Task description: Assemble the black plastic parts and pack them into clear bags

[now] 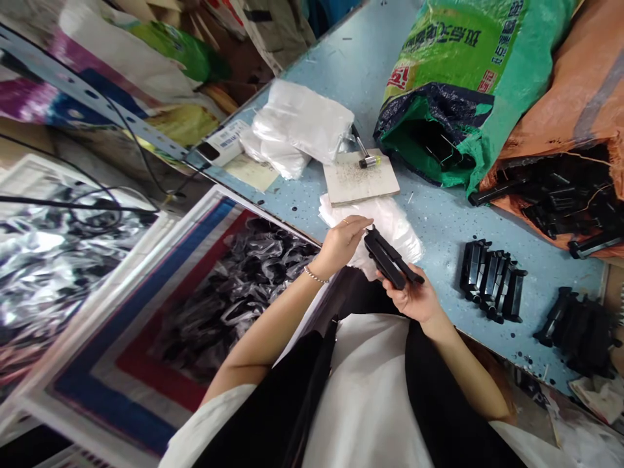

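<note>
My right hand (414, 297) is closed around the lower end of a long black plastic part (390, 257), which looks like two bars side by side. At its upper end, my left hand (344, 244) has its fingers pressed together; whatever they pinch is too small to make out. Beneath the part lies a stack of clear plastic bags (400, 224). Just beyond, a hammer (368, 160) rests on a pale, speckled board (348, 185). To the right, several similar black parts (492, 279) stand in a row on the blue table (439, 221).
A green sack (468, 65) and an orange sack (585, 97), both holding black parts, lie open at the right. More clear bags (302, 120) lie at the back. Another black group (580, 331) sits near the right edge. A striped-lined crate (146, 338) holds bagged black items at left.
</note>
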A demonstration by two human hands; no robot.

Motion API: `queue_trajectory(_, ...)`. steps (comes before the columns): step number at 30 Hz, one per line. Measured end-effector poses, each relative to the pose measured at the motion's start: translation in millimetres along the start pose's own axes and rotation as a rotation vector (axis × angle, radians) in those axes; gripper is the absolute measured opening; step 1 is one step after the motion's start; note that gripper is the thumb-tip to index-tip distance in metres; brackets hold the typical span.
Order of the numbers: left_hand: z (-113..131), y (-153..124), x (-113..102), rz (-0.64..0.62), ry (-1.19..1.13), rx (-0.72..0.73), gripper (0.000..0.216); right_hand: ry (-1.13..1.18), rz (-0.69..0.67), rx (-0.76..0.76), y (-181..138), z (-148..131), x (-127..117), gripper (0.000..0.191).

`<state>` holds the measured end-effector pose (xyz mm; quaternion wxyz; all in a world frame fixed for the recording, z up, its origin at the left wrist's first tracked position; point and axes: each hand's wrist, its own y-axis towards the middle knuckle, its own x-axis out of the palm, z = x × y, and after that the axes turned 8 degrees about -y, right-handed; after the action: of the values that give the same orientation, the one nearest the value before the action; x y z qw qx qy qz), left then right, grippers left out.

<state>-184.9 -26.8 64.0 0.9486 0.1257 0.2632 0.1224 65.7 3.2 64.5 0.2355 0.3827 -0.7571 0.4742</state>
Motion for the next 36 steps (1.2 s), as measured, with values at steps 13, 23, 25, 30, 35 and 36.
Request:
queue_trajectory(13,60.5,-64.7,32.3,-0.180,-0.134,0.266,0.058,-0.704,0.345,-0.443,0.8,16.1,31.3,0.045)
queue_trajectory(23,15.6,-129.9,-124.2,-0.153,0.311,-0.270,0.023,-1.806,1.165,-0.410,-85.2,-51.5,-44.3,0.052)
queue_trajectory(25,-14.6,-138.7,-140.5,-0.156,0.523,-0.423,0.027,-1.981,1.291,-0.311,-81.5,-55.7,-64.7,0.055)
queue_trajectory(30,-19.6,-103.7,-89.8,-0.084,0.517,-0.439,0.028,-2.197,1.069,-0.280,-58.0,-50.3,-62.4,0.064)
queue_trajectory(35,22.6,-32.5,18.3,-0.070,0.278,-0.052,0.021,-2.284,0.855,-0.416,-51.8,-62.9,-52.8,0.048)
queue_trajectory(36,24.5,-22.0,32.6,-0.096,0.303,-0.038,0.017,-2.276,0.861,-0.459,-52.8,-65.3,-54.5,0.045)
